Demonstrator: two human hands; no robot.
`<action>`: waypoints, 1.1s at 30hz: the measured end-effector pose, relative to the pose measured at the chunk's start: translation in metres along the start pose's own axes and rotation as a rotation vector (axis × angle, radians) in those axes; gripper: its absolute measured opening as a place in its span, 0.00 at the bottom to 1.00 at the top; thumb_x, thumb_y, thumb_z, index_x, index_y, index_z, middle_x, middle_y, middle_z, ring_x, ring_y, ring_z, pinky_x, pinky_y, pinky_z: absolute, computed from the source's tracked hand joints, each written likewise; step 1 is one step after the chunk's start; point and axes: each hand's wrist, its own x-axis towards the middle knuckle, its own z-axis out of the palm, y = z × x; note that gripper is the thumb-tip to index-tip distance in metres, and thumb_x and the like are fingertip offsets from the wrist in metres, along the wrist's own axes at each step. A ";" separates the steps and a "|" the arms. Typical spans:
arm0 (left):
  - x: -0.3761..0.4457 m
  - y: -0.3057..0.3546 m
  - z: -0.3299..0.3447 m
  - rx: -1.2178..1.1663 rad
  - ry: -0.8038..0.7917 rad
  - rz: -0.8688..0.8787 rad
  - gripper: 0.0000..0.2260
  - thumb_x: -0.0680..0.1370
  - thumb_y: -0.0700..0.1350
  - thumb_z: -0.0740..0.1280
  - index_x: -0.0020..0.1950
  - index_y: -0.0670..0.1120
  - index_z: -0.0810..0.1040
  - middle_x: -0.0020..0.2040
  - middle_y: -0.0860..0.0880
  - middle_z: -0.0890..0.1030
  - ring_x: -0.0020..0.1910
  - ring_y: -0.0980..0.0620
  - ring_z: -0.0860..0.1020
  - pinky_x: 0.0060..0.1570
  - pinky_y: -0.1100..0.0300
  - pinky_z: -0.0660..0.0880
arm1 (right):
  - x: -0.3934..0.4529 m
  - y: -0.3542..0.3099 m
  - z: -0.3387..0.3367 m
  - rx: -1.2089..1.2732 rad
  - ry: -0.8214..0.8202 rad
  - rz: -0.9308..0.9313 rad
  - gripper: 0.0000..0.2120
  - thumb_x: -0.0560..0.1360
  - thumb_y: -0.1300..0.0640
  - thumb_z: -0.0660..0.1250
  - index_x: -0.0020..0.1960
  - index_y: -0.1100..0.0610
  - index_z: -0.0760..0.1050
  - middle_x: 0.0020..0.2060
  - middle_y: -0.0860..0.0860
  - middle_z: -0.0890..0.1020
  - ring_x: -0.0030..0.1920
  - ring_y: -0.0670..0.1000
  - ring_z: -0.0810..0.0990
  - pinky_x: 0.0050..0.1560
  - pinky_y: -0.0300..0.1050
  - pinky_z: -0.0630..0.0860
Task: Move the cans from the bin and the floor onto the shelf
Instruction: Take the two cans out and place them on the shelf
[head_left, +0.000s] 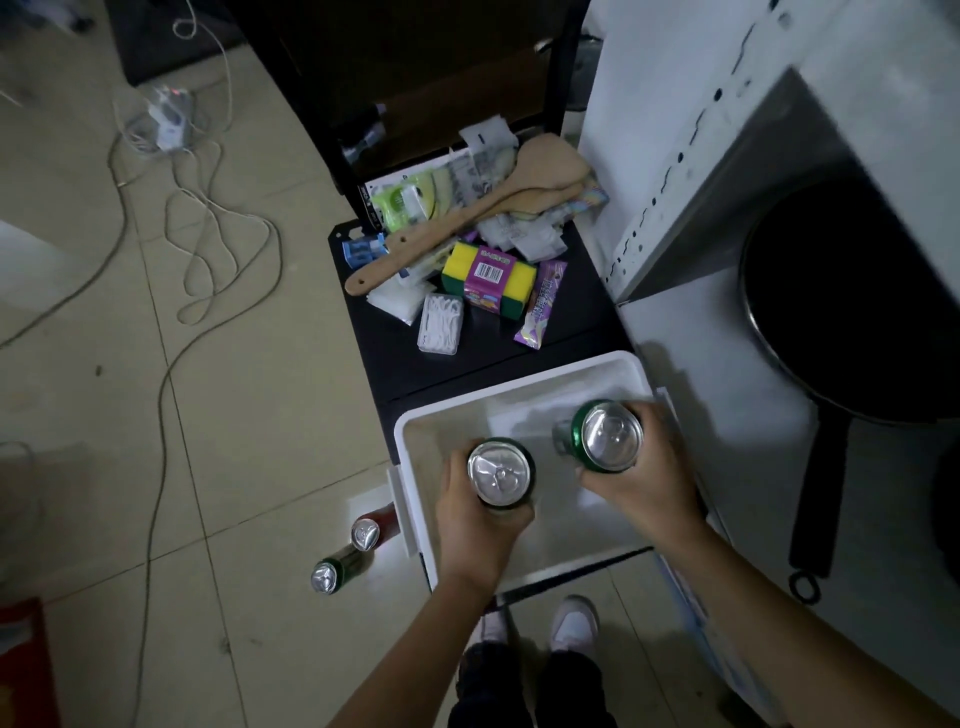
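Cans: two in hand above white bin (519, 374). Left hand (475, 519) fingers wrapped round green can (501, 472), upright. Right hand (641, 475) fingers wrapped round second green can (608, 435), tilted slightly. Two more cans upright on tiled floor (234, 441) just left of bin: red can (370, 530), green floor can (332, 571). Black shelf (395, 358) beyond bin carries wooden spatulas (467, 218), sponge pack (488, 273), packets. Frying pan (852, 312) on white worktop (701, 364) at right.

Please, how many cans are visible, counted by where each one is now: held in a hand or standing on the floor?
Held in a hand: 2, one in the left hand (can), one in the right hand (can)
Standing on the floor: 2, one red, one green
Total: 4
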 end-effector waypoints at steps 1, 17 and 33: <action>-0.009 0.008 -0.007 0.005 -0.022 0.019 0.28 0.59 0.37 0.75 0.49 0.61 0.68 0.48 0.55 0.77 0.45 0.57 0.76 0.43 0.82 0.68 | -0.012 -0.007 -0.012 0.017 -0.015 0.007 0.30 0.56 0.64 0.77 0.56 0.56 0.72 0.48 0.47 0.77 0.50 0.49 0.76 0.44 0.35 0.67; -0.096 0.297 -0.160 0.317 -0.532 0.559 0.28 0.57 0.40 0.78 0.54 0.53 0.73 0.50 0.51 0.79 0.53 0.51 0.77 0.52 0.70 0.72 | -0.160 -0.205 -0.249 -0.024 0.078 -0.039 0.25 0.56 0.52 0.76 0.51 0.55 0.73 0.47 0.51 0.82 0.49 0.53 0.79 0.48 0.45 0.75; -0.283 0.436 -0.006 0.465 -0.973 0.917 0.28 0.59 0.40 0.78 0.57 0.50 0.75 0.53 0.49 0.80 0.58 0.46 0.78 0.59 0.55 0.74 | -0.355 -0.111 -0.426 0.130 0.611 0.217 0.27 0.60 0.54 0.77 0.56 0.56 0.74 0.51 0.50 0.81 0.53 0.53 0.78 0.53 0.44 0.75</action>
